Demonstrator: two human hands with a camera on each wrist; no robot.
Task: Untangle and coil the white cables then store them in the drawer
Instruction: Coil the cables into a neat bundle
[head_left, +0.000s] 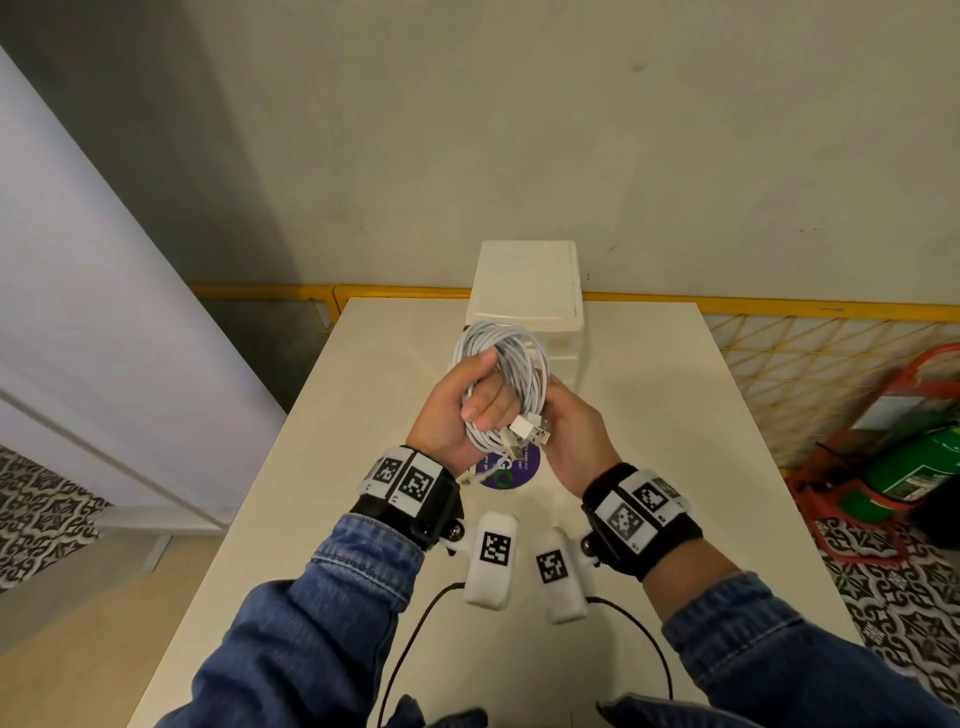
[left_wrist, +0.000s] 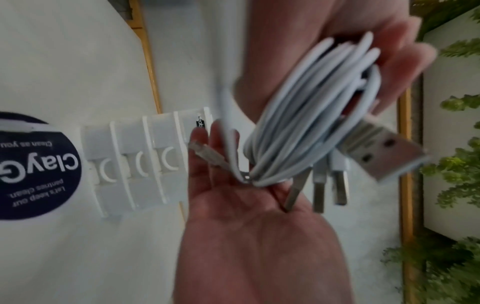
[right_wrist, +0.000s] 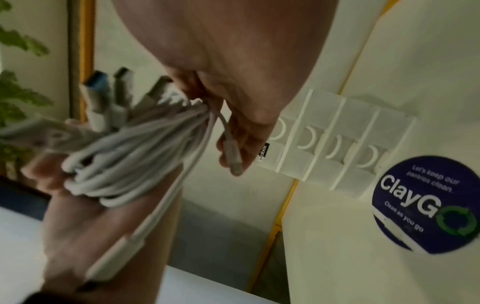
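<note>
Head view, centre of frame: both hands are raised above the table (head_left: 649, 395) with the coiled white cables (head_left: 511, 374) between them. Left hand (head_left: 460, 410) has its fingers curled through the coil's opening, thumb laid across the strands, clamped on the bundle. Right hand (head_left: 576, 431) cups the coil's right side, fingers wrapped behind it (fingertips hidden from this view). USB plugs (head_left: 532, 434) project from the lower end of the coil, between the two palms. Drawer unit (head_left: 527, 291) stands at the table's far edge, just above the coil in frame, drawers closed. Round purple sticker (head_left: 511, 470) lies on the table below the hands.
</note>
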